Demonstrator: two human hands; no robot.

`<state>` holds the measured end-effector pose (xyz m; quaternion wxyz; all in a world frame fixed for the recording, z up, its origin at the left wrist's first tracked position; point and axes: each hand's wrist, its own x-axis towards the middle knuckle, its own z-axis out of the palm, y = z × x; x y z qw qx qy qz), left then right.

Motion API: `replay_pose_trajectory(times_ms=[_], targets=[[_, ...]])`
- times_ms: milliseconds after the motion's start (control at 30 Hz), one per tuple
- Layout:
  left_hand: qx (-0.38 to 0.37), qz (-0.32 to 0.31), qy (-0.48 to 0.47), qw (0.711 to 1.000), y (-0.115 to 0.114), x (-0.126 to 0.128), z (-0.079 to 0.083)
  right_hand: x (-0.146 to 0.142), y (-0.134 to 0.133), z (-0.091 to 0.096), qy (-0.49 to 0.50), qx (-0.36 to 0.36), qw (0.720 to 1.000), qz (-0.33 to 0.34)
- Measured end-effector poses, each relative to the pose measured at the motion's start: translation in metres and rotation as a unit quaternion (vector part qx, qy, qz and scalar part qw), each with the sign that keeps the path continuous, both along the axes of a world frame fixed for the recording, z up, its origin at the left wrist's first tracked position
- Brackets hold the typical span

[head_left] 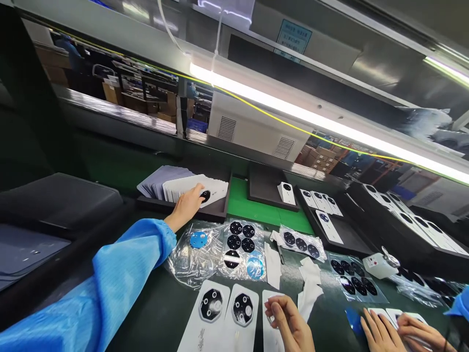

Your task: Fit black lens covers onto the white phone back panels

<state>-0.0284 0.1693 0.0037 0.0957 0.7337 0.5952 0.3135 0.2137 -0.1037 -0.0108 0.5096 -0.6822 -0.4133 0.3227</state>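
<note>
My left hand [188,206] reaches to a dark tray [220,216] at the back. Its fingers and thumb are closed on the edge of a white phone back cover [216,191] with a round black camera plate, at the front of a leaning stack. Close in front of me, my right hand [291,323] hovers over another white back cover [269,299], its fingertips pinched together; whatever they hold is too small to make out. Left of it lie two back covers [210,332] [240,337] with black camera plates in octagonal frames.
Plastic sheets hold round black camera plates [234,242] and a blue disc [198,239]. White paper strips [272,266] lie mid-bench. Trays of back covers [330,232] stand at the right, near a white bottle [381,265]. A co-worker's hands [383,332] work at the lower right.
</note>
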Motion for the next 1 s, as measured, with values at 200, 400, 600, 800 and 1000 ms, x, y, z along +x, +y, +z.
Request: replay_pose_trajectory(times_ms=[200,400,600,800,1000], targets=[[0.009,-0.006,0.034,0.999,0.007,-0.002,-0.001,0.012,0.019,0.014,-0.077,-0.066,0.991,0.082],[0.039,0.003,0.058,0.998,0.009,-0.003,-0.002,-0.001,0.029,0.023,-0.108,-0.079,0.986,0.095],[0.076,0.001,0.096,0.992,-0.001,0.000,-0.009,0.005,0.022,0.015,-0.107,-0.080,0.985,0.105],[0.125,0.002,0.114,0.986,-0.009,-0.004,-0.001,0.011,0.026,0.014,-0.131,-0.065,0.982,0.118],[0.134,-0.006,0.096,0.986,-0.016,-0.008,-0.003,0.022,0.050,0.026,-0.210,-0.048,0.970,0.115]])
